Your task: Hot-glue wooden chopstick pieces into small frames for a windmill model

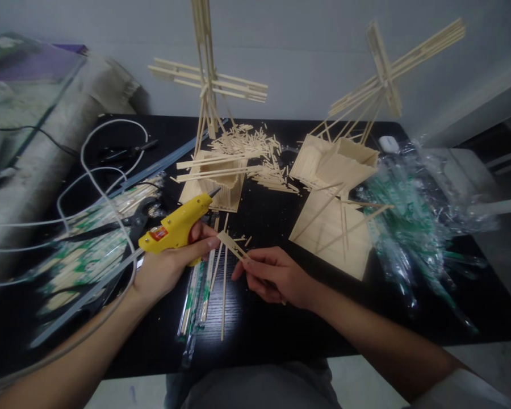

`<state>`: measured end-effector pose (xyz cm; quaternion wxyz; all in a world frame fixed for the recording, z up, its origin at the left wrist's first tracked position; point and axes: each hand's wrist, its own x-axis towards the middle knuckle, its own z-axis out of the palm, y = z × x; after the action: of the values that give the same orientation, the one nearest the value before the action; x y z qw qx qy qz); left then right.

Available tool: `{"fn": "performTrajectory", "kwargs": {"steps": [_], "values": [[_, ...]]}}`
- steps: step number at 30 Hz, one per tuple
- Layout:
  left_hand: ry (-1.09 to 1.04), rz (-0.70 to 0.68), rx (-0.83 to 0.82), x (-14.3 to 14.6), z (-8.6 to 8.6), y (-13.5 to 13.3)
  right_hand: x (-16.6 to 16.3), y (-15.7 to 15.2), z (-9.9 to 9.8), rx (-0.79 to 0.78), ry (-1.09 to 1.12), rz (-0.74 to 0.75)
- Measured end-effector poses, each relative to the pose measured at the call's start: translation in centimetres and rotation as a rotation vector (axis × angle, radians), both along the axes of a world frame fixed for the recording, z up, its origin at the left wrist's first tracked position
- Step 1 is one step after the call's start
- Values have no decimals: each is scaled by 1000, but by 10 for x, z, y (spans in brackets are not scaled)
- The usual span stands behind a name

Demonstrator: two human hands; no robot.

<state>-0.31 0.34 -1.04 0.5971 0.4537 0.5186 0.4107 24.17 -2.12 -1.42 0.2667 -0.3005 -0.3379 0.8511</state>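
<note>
My left hand is closed around a yellow hot glue gun, whose dark nozzle points up and to the right. Its thumb and finger also meet the left end of a small flat piece of joined wooden sticks. The other end of that piece is pinched between the thumb and fingers of my right hand. Beneath lie loose thin sticks and green-and-clear wrapped chopsticks. Just beyond the glue gun stands a wooden stick box on a flat base.
Two windmill-like stick structures rise at the back, with left blades and right blades. Short cut sticks are heaped between them. Plastic wrappers cover the right side; a white cable loops over packets at left.
</note>
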Motion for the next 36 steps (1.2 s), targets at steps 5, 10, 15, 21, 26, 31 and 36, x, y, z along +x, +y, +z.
{"fn": "performTrajectory", "kwargs": {"steps": [5, 10, 15, 21, 26, 31, 36], "values": [[-41, 7, -33, 3, 3, 0, 0, 1, -1, -49, 49, 14], [-86, 1, -13, 5, 4, -1, -1, -1, -3, -67, 69, 11], [-97, 3, -3, 8, 5, -1, -4, -3, -2, -34, 47, -23], [-73, 0, -12, 9, 6, -1, -6, -7, 0, 6, -37, -67], [-124, 13, -60, 12, 10, 0, -6, -7, 1, -26, -44, -68], [-186, 37, -109, 17, 13, 1, -3, 0, -3, -190, 148, 18], [-215, 58, -125, 18, 15, 0, 2, 3, -5, -305, 267, 65]]}}
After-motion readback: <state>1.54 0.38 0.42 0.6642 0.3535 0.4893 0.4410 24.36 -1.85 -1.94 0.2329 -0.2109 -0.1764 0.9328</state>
